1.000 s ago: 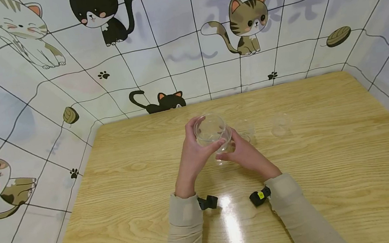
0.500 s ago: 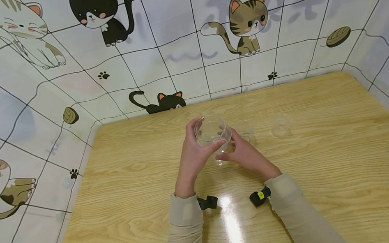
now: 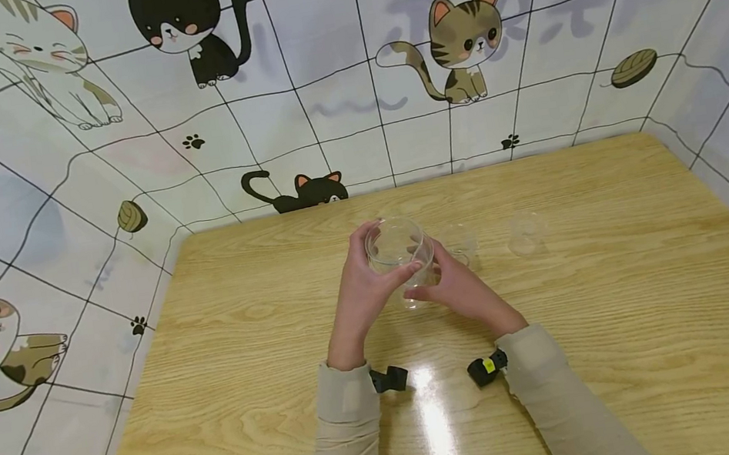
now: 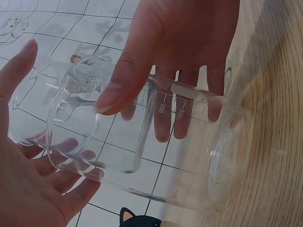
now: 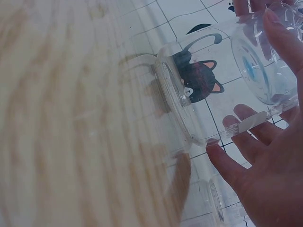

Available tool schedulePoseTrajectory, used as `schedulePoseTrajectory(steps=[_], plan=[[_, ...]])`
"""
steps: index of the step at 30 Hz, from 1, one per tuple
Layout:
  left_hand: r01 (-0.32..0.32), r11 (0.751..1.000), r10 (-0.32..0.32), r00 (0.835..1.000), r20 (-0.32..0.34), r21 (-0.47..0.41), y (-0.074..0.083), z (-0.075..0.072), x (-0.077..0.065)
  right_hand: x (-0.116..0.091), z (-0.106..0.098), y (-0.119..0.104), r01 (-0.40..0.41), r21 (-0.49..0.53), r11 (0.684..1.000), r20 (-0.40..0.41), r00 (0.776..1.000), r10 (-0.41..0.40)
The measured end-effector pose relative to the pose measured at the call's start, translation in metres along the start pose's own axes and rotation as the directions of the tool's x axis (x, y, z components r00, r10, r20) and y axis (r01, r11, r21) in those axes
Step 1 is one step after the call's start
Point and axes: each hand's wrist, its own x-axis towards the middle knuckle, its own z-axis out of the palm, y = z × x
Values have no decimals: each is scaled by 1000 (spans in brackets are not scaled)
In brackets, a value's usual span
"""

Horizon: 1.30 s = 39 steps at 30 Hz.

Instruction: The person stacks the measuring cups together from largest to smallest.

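My left hand (image 3: 366, 278) grips the upper clear glass beaker (image 3: 396, 242) near its rim, thumb across the front. Its lower part sits inside a larger clear beaker (image 4: 199, 156), printed with white marks such as 200 and 300. Around the larger beaker's side my right hand (image 3: 460, 288) holds on, thumb in front and fingers behind. The pair stands roughly upright, the larger one's base close over the wooden table. In the right wrist view the nested bottom shows through the outer wall.
Behind my right hand stands a clear glass vessel (image 3: 462, 243), and another clear glass vessel (image 3: 527, 236) is farther right on the wooden table (image 3: 626, 299). A cat-patterned backdrop (image 3: 347, 105) borders the table at the back and sides.
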Motion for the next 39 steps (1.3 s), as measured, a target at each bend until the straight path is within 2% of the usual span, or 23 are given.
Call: schedulePoseTrajectory(steps=[20,39], plan=[[36,999,-37,999,21,26,-4,1,1,-1,0,0,-9,20,1000,15,1000,8],[28,998,-28,1000,9,63,-5,2,1,-1,0,-1,-9,1,1000,0,1000,9]])
